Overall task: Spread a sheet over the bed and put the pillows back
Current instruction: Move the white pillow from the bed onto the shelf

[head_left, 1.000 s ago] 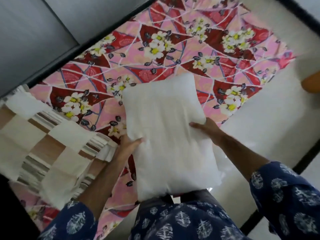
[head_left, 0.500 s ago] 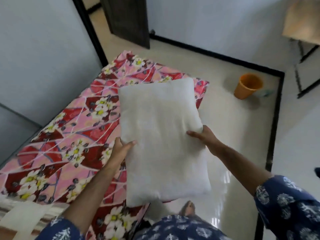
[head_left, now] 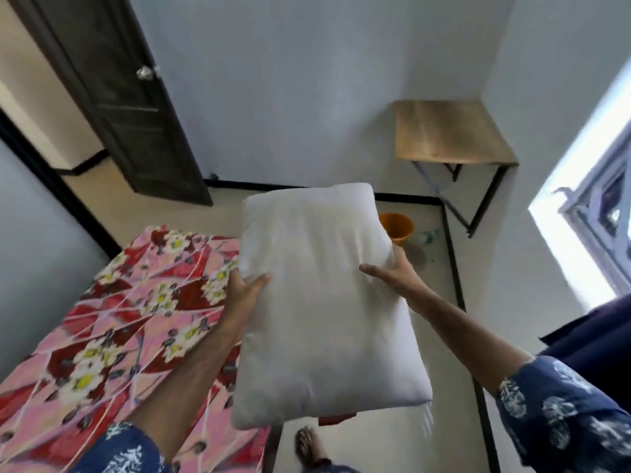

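Observation:
A plain white pillow (head_left: 324, 302) is held up in front of me, long side pointing away. My left hand (head_left: 244, 288) grips its left edge and my right hand (head_left: 392, 274) grips its right edge. Below and to the left lies the bed, covered by a pink and red floral sheet (head_left: 112, 336). The pillow hangs above the bed's right edge and the floor beside it, touching neither.
An orange bucket (head_left: 397, 225) stands on the floor behind the pillow. A small wooden table (head_left: 450, 131) on black legs sits in the far right corner. A dark door (head_left: 112, 97) stands open at the far left. A bright window (head_left: 594, 206) is on the right, and my foot (head_left: 307, 445) shows below.
The view has swung up from the bed toward the room's far wall. Both hands keep the same grip on the pillow, which now sits higher and further right of the bed.

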`<state>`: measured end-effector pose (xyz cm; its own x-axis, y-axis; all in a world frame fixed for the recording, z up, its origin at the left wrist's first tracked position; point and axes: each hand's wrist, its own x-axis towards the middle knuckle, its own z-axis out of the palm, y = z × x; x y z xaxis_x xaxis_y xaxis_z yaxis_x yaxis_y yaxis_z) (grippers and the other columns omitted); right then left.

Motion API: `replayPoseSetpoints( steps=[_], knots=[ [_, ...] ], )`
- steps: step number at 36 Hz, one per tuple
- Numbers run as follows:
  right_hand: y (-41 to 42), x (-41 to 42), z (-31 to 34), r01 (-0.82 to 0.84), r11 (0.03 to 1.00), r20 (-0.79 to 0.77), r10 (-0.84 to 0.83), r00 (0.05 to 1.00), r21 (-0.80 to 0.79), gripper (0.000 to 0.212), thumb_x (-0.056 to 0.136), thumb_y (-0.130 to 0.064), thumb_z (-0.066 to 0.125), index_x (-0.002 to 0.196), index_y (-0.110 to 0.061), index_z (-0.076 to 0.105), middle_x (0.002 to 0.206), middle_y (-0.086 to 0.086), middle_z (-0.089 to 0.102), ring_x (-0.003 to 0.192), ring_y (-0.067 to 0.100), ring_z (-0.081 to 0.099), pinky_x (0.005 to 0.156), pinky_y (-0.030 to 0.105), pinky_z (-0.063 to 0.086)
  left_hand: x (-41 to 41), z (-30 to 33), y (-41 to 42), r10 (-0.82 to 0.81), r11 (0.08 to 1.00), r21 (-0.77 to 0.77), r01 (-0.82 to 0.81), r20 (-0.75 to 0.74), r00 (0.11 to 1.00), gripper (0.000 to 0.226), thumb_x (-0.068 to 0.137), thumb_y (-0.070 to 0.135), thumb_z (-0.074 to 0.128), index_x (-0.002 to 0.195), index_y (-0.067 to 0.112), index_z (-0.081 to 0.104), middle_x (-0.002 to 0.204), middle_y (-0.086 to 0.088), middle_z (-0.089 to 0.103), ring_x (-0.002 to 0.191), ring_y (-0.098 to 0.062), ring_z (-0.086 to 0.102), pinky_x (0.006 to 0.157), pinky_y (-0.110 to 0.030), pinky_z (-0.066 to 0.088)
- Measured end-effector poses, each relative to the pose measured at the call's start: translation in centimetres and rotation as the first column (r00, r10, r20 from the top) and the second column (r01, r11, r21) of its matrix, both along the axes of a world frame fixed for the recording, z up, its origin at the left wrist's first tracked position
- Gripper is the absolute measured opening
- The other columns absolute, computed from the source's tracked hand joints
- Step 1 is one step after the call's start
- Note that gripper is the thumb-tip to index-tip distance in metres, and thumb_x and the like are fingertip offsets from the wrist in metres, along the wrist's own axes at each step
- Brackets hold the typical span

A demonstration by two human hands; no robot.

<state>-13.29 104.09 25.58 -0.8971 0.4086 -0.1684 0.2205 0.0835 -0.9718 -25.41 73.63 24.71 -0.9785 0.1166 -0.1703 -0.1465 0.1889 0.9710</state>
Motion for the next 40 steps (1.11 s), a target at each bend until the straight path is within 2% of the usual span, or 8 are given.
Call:
replayPoseSetpoints(
  steps=[6,14,18,22,26,31,37,40],
  knots=[
    [7.8,-4.8,2.2,0.086,0.996,-0.024,-0.085,0.996,0.031,0.105,0.064,-0.046,0.092,0.147,-0.025,0.030,0.136,-0.005,0.053,0.123,0.015,0.057,0.105,0.043,0.051,-8.8,0.5,8.9,-0.075,0.994,0.072,0.080,-0.062,0.995,0.080,0.052,0.045,0.085,0.122,0.011,0.062,0.110,-0.011,0.074,0.097,-0.029,0.073,0.087,-0.047,0.060],
    [19.7,-14.0,5.5,0.207,0.976,-0.057,-0.203,0.978,0.074,0.104,0.061,-0.051,0.094,0.144,-0.026,0.036,0.135,-0.005,0.055,0.122,0.017,0.059,0.103,0.048,0.053,-21.6,3.0,22.8,-0.205,0.973,0.078,0.215,-0.121,0.971,0.077,0.052,0.054,0.086,0.115,0.015,0.063,0.111,-0.010,0.073,0.098,-0.027,0.073,0.088,-0.052,0.059],
    [24.9,-17.8,7.2,0.271,0.961,-0.103,-0.265,0.959,0.051,0.083,0.075,-0.033,0.090,0.137,-0.029,0.035,0.134,-0.006,0.054,0.121,0.013,0.059,0.100,0.039,0.053,-26.1,6.0,29.4,-0.286,0.953,0.052,0.297,-0.157,0.945,0.058,0.059,0.043,0.084,0.108,0.016,0.067,0.108,-0.010,0.074,0.095,-0.026,0.073,0.085,-0.044,0.060],
    [30.5,-20.6,7.9,0.318,0.947,-0.126,-0.311,0.942,0.041,0.084,0.079,-0.027,0.087,0.143,-0.025,0.033,0.136,-0.005,0.055,0.122,0.014,0.059,0.103,0.039,0.052,-30.4,7.0,35.8,-0.324,0.940,0.059,0.335,-0.151,0.934,0.073,0.057,0.049,0.088,0.115,0.013,0.062,0.114,-0.013,0.071,0.100,-0.030,0.071,0.089,-0.050,0.058],
    [36.4,-23.3,8.0,0.348,0.937,-0.155,-0.339,0.928,0.033,0.076,0.083,-0.024,0.084,0.141,-0.027,0.036,0.134,-0.010,0.056,0.119,0.007,0.059,0.093,0.026,0.055,-32.8,8.3,42.4,-0.368,0.921,0.082,0.382,-0.147,0.918,0.049,0.067,0.033,0.085,0.105,0.018,0.058,0.107,-0.010,0.070,0.096,-0.030,0.069,0.088,-0.045,0.058],
    [44.6,-27.2,7.5,0.386,0.922,-0.150,-0.378,0.914,0.028,0.066,0.086,-0.020,0.081,0.133,-0.027,0.035,0.118,-0.019,0.052,0.103,-0.005,0.055,0.066,0.011,0.051,-38.2,6.8,51.1,-0.415,0.899,0.078,0.430,-0.156,0.896,0.083,0.051,0.053,0.083,0.117,0.008,0.059,0.113,-0.015,0.071,0.101,-0.033,0.070,0.090,-0.054,0.057],
    [55.9,-32.1,7.6,0.383,0.924,-0.138,-0.380,0.915,0.001,0.069,0.084,-0.024,0.083,0.133,-0.023,0.035,0.121,-0.015,0.054,0.104,-0.001,0.057,0.080,0.019,0.053,-41.5,7.1,62.0,-0.389,0.915,0.056,0.399,-0.130,0.912,0.063,0.054,0.050,0.083,0.102,0.021,0.054,0.111,-0.009,0.067,0.102,-0.029,0.067,0.089,-0.045,0.057],
    [61.5,-34.1,8.6,0.371,0.929,-0.101,-0.368,0.924,0.004,0.105,0.067,-0.045,0.091,0.149,-0.018,0.031,0.147,-0.005,0.048,0.128,0.012,0.053,0.104,0.036,0.050,-42.9,7.7,67.8,-0.392,0.913,0.064,0.402,-0.129,0.911,0.037,0.079,0.022,0.084,0.099,0.018,0.053,0.097,0.000,0.063,0.093,-0.026,0.064,0.078,-0.033,0.051]
  ],
)
